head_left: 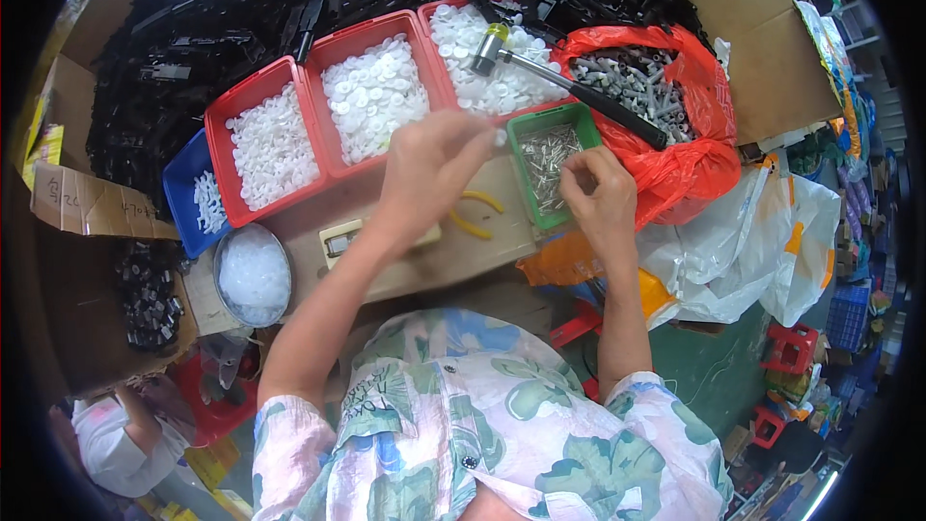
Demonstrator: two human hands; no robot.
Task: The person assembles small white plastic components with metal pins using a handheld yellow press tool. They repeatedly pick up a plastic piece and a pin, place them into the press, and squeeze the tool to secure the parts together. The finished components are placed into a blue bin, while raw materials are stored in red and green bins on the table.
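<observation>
I note a hammer point(617, 114) across the bag point(675, 183), pliers point(487, 199) near the table point(415, 278) edge; left grip point(429, 169) pinches white piece point(500, 138), right grip point(603, 191) narrow (contents unclear).

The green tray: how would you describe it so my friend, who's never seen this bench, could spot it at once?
Find the bright red plastic bag at the right end of the row of red trays. Just left of it, at the person's right hand, sits the small green tray. It's the only green one, holding slim silvery metal pins.
</observation>
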